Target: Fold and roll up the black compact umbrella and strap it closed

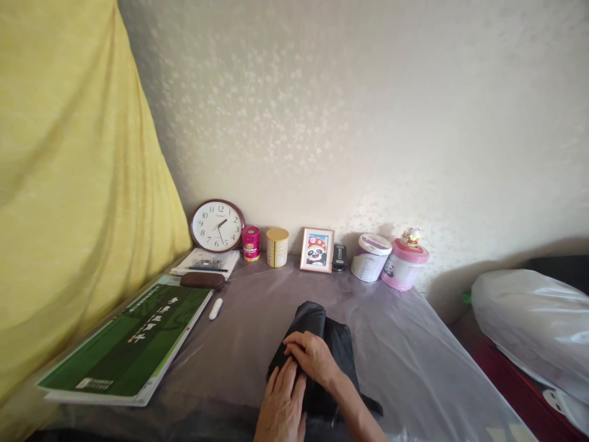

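A folded piece of thin, slightly shiny black material (340, 347) lies on the table in front of me; whether it is a bag or a cloth I cannot tell. A narrow black end (372, 405) sticks out at its lower right. My left hand (283, 399) rests on its near left part, with fingers stretched out flat. Just above those fingertips, my right hand (315, 362) reaches across from the right, its fingers bent and closed on a fold. The fingertips of both hands nearly meet, and part of the fold is hidden beneath them.
Left of the hands lie a green book (133, 344), a brown case (202, 280) and a small white object (215, 309). Along the wall stand a clock (218, 226), a pink can (251, 244), a yellow-lidded can (277, 248), a picture frame (317, 250) and two tubs (370, 258).
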A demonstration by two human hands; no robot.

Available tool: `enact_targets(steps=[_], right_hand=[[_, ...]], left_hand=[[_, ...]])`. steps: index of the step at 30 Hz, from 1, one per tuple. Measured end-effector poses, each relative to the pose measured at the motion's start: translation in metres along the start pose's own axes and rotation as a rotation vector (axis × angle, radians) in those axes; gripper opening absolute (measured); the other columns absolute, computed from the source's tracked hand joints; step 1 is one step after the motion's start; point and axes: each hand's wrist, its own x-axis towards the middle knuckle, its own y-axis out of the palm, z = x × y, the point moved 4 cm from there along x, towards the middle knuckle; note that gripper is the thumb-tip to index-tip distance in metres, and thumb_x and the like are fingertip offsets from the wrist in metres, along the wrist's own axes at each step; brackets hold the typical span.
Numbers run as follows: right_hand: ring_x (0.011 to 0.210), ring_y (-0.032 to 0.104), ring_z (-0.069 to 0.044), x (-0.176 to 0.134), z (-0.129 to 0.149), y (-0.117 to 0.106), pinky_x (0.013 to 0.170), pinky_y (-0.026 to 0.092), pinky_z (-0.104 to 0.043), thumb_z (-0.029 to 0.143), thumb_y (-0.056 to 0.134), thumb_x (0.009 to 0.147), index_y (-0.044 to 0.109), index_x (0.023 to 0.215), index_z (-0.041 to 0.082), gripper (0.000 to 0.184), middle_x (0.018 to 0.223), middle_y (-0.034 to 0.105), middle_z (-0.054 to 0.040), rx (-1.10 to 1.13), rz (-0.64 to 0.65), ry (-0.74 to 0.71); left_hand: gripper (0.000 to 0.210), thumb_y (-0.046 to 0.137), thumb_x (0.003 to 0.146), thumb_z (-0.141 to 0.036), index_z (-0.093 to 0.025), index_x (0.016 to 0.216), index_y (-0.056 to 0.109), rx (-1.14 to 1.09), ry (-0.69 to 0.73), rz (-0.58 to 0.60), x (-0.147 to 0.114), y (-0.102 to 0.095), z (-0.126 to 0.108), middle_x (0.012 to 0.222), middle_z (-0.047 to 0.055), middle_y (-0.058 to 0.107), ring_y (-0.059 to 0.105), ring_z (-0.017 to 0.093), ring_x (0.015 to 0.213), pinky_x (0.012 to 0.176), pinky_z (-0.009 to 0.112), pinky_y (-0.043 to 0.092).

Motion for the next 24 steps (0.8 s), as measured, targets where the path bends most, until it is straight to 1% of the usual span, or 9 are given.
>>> enact_targets(steps=[4, 6, 8, 10, 14, 16, 18, 21, 24], right_hand=[[0.099, 0.057, -0.016, -0.014, -0.004, -0.002, 0.085, 0.045, -0.027, 0.021, 0.046, 0.087, 0.068, 0.095, 0.026, 0.024, 0.091, 0.07, -0.0005, -0.026, -0.086, -0.173], [0.108, 0.053, -0.017, -0.016, -0.011, -0.002, 0.094, 0.04, -0.031, 0.021, 0.045, 0.088, 0.066, 0.099, 0.025, 0.024, 0.097, 0.07, -0.0019, -0.06, -0.095, -0.229], [0.112, 0.051, -0.018, -0.014, -0.018, -0.002, 0.101, 0.033, -0.037, 0.022, 0.045, 0.088, 0.066, 0.099, 0.024, 0.024, 0.102, 0.069, -0.0022, -0.113, -0.096, -0.247], [0.113, 0.051, -0.018, -0.007, -0.026, -0.003, 0.105, 0.027, -0.042, 0.023, 0.044, 0.089, 0.066, 0.098, 0.025, 0.024, 0.104, 0.068, -0.0018, -0.163, -0.096, -0.238], [0.114, 0.05, -0.017, 0.012, -0.037, -0.006, 0.105, 0.022, -0.043, 0.023, 0.04, 0.091, 0.066, 0.097, 0.026, 0.027, 0.104, 0.068, -0.0003, -0.211, -0.113, -0.193], [0.113, 0.051, -0.016, 0.022, -0.043, -0.008, 0.105, 0.021, -0.042, 0.023, 0.039, 0.091, 0.066, 0.096, 0.026, 0.028, 0.103, 0.068, 0.0003, -0.235, -0.126, -0.172], [0.112, 0.051, -0.017, 0.031, -0.051, -0.01, 0.105, 0.02, -0.042, 0.023, 0.038, 0.091, 0.067, 0.095, 0.027, 0.029, 0.101, 0.069, 0.0001, -0.263, -0.141, -0.148], [0.112, 0.051, -0.017, 0.044, -0.063, -0.012, 0.105, 0.022, -0.04, 0.025, 0.037, 0.091, 0.068, 0.094, 0.027, 0.031, 0.101, 0.069, -0.0008, -0.288, -0.153, -0.102], [0.11, 0.052, -0.016, 0.056, -0.075, -0.013, 0.101, 0.029, -0.034, 0.026, 0.035, 0.092, 0.067, 0.095, 0.026, 0.032, 0.104, 0.068, -0.0011, -0.303, -0.153, -0.04]], left_hand=[[0.059, 0.05, 0.065, -0.01, -0.023, 0.122, 0.048, 0.008, -0.081, -0.011, -0.001, 0.002, -0.004, 0.136, 0.007, 0.044, 0.044, 0.025, 0.122, 0.101, 0.037, 0.039], [0.062, 0.05, 0.063, -0.007, -0.025, 0.122, 0.048, 0.009, -0.116, -0.009, 0.001, 0.003, -0.007, 0.139, 0.005, 0.04, 0.042, 0.024, 0.123, 0.101, 0.036, 0.038], [0.064, 0.049, 0.061, -0.006, -0.026, 0.123, 0.048, 0.002, -0.135, 0.007, 0.002, 0.003, -0.009, 0.142, 0.002, 0.036, 0.04, 0.023, 0.124, 0.102, 0.035, 0.037], [0.065, 0.048, 0.061, -0.006, -0.026, 0.123, 0.048, -0.005, -0.147, 0.033, 0.003, 0.005, -0.009, 0.144, 0.001, 0.033, 0.04, 0.023, 0.124, 0.101, 0.035, 0.038], [0.064, 0.048, 0.062, -0.006, -0.025, 0.123, 0.049, -0.039, -0.147, 0.075, 0.003, 0.009, -0.005, 0.146, 0.0, 0.028, 0.039, 0.022, 0.125, 0.102, 0.034, 0.036], [0.066, 0.047, 0.063, -0.008, -0.024, 0.127, 0.045, -0.077, -0.138, 0.108, 0.003, 0.012, -0.002, 0.147, 0.001, 0.025, 0.037, 0.023, 0.127, 0.104, 0.035, 0.034], [0.07, 0.047, 0.065, -0.011, -0.021, 0.134, 0.035, -0.118, -0.133, 0.148, 0.004, 0.014, 0.001, 0.147, 0.002, 0.023, 0.034, 0.023, 0.129, 0.106, 0.035, 0.032], [0.075, 0.045, 0.067, -0.017, -0.015, 0.138, 0.022, -0.165, -0.134, 0.189, 0.004, 0.014, 0.005, 0.147, 0.004, 0.023, 0.032, 0.024, 0.13, 0.106, 0.034, 0.031], [0.075, 0.044, 0.068, -0.02, -0.014, 0.138, 0.019, -0.188, -0.152, 0.21, 0.004, 0.015, 0.006, 0.147, 0.004, 0.023, 0.031, 0.025, 0.13, 0.104, 0.035, 0.033]])
